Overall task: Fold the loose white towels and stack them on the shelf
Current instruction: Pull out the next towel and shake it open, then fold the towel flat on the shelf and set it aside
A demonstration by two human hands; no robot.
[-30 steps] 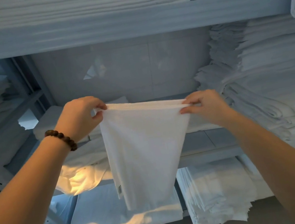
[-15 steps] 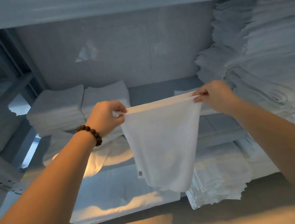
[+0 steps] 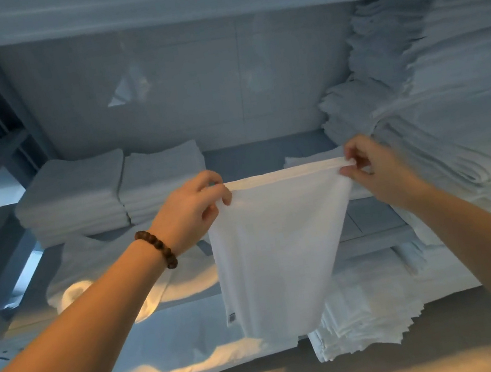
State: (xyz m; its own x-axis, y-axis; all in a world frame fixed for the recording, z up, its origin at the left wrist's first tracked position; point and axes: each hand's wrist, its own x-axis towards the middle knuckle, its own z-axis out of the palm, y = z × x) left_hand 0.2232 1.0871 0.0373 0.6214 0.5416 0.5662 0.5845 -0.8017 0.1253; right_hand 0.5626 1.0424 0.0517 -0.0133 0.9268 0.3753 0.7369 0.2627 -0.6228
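Now, mid-fold. The towel (image 3: 277, 255) hangs in the air in front of the shelf (image 3: 370, 220), its top edge stretched level between both hands.

To do this well, I judge:
- Keep that edge taut and the layers matched at both corners.
- Let the hanging part settle flat before the next fold.
- Lay it square, likely on the folded piles (image 3: 115, 191) at the shelf's back left.

Left hand (image 3: 191, 212) pinches the left top corner, fingers (image 3: 215, 190) curled over the hem. Right hand (image 3: 376, 168) pinches the right corner the same way. Both forearms reach forward, wrists about level. There is a beaded bracelet (image 3: 157, 249) on the left wrist. A loose towel (image 3: 95, 266) lies crumpled on the shelf beneath that wrist.
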